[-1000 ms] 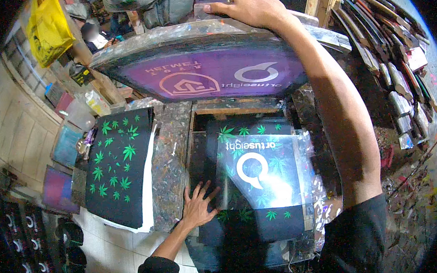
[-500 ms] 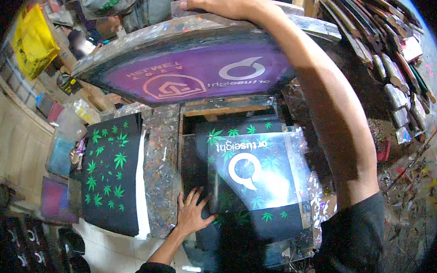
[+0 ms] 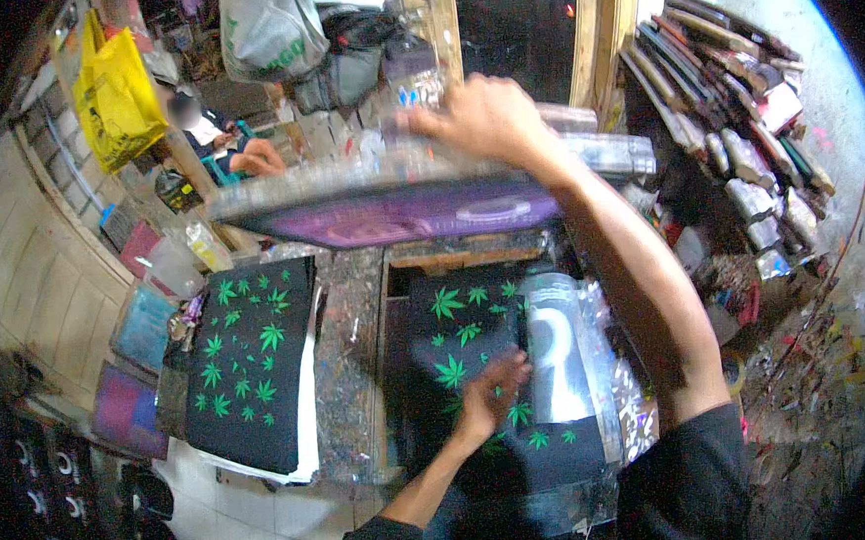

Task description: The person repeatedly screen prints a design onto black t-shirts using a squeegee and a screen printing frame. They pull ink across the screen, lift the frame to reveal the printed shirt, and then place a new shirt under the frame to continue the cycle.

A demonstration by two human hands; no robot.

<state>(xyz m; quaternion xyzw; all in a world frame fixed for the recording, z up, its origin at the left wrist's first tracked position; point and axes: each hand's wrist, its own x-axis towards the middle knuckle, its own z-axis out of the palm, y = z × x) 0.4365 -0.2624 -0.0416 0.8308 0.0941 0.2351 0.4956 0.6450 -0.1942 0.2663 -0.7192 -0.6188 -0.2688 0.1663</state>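
Observation:
My right hand (image 3: 491,118) is at the top edge of a tilted screen-printing frame (image 3: 604,156) with purple mesh, its fingers bent over the far side and blurred. Below the frame, a black sheet with green leaf prints (image 3: 447,343) lies on the printing board. A clear film (image 3: 571,400) with a white logo curls up over the right part of that sheet. Beside the film's raised left edge is my left hand (image 3: 492,397); motion smears its fingers, so whether they pinch the film is unclear.
A stack of black leaf-printed sheets (image 3: 251,380) lies left of the board. Wooden-handled squeegees (image 3: 729,103) lean at the far right. A yellow bag (image 3: 123,101) and a grey plastic bag (image 3: 274,32) hang at the back. A person (image 3: 222,144) sits at the back left.
My left hand has moved right across the black sheet from its left edge. The clear film, flat before, has curled toward the right. The frame is tipped further upright, with my right hand still at its top.

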